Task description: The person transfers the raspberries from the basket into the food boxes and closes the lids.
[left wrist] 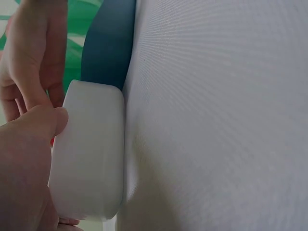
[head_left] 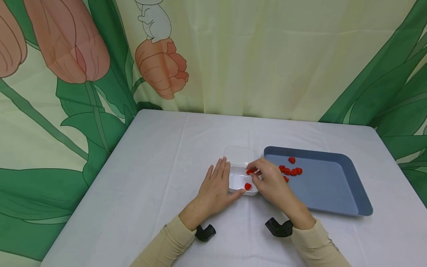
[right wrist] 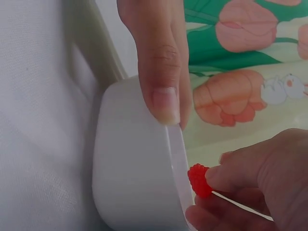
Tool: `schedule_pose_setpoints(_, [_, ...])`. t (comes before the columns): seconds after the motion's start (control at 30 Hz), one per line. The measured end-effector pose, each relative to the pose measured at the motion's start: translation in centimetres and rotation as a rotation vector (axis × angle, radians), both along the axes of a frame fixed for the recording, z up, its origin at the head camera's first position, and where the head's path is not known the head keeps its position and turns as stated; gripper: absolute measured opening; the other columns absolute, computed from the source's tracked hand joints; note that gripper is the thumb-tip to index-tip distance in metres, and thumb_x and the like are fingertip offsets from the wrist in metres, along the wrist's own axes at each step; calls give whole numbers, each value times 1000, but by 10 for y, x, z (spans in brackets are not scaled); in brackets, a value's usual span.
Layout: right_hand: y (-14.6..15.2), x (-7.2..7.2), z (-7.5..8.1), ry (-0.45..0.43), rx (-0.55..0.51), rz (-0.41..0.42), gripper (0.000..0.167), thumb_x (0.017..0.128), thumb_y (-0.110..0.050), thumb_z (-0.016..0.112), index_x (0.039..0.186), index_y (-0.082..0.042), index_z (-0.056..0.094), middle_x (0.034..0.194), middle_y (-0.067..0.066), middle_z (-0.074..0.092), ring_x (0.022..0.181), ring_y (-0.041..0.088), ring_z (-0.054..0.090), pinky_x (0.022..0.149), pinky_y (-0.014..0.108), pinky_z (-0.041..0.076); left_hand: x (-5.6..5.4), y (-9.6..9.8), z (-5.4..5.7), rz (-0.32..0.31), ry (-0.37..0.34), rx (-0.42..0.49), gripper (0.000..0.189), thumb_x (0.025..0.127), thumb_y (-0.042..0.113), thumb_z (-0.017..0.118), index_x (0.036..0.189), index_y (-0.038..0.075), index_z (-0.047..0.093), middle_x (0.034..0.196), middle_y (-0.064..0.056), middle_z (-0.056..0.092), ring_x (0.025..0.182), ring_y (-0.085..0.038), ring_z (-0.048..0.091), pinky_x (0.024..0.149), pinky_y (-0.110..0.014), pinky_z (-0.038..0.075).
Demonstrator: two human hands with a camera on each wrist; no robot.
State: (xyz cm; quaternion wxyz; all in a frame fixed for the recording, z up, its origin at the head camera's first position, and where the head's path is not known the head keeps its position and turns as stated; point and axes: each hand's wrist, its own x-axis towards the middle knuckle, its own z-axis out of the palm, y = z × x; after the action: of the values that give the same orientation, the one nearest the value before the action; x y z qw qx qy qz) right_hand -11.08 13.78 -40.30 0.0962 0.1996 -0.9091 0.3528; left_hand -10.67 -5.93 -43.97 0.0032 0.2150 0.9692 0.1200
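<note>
Right hand [head_left: 271,181] pinches a red berry [right wrist: 199,181] at the box [head_left: 237,181]; left hand [head_left: 215,191] lies along its side.
The right wrist angles inward from the right, thumb and fingertips closed on the berry above the box's open top; the left hand's fingers are straight and together against the left wall, its thumb spread to the near rim, pressing there without curling round anything; the held berry is bumpy and rounded, while a second berry [head_left: 248,186] sits inside the box near that thumb; the box is smooth, white, round-cornered, with a clear lid [head_left: 239,154] just beyond; more berries [head_left: 293,172] lie in the shallow blue tray [head_left: 333,185] at right; finely woven white cloth [head_left: 116,207] lies beneath.
</note>
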Motion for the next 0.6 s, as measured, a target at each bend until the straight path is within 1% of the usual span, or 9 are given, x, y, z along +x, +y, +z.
schedule_pose_setpoints(0.17, [-4, -2, -4, -30, -14, 18, 24, 81, 6, 74, 103, -2, 71, 99, 8, 69, 86, 19, 66, 74, 35, 61, 0, 0, 0, 0, 2, -9, 96, 93, 70, 43, 155, 0, 22, 165, -16, 20, 154, -29, 16, 124, -51, 19])
schedule_pose_setpoints(0.3, [-7, -4, -7, -35, -12, 41, 23, 81, 7, 74, 102, -2, 71, 97, 8, 69, 84, 17, 65, 74, 34, 61, 0, 0, 0, 0, -9, -14, 96, 93, 70, 43, 155, 0, 22, 165, -16, 19, 155, -28, 16, 124, -51, 19])
schedule_pose_setpoints(0.47, [-9, -5, -9, -7, 7, 52, 22, 79, 6, 75, 99, -2, 71, 95, 7, 69, 82, 16, 64, 73, 34, 61, 1, 0, 1, -1, -18, -13, 96, 93, 69, 44, 156, 1, 21, 165, -16, 18, 155, -28, 14, 124, -51, 18])
schedule_pose_setpoints(0.6, [-11, -4, -12, 25, 35, 66, 20, 79, 6, 75, 96, -4, 71, 92, 6, 69, 80, 15, 63, 71, 30, 60, 1, -1, 1, -3, -10, -13, 95, 93, 69, 45, 156, 1, 21, 165, -16, 19, 155, -28, 15, 124, -51, 19])
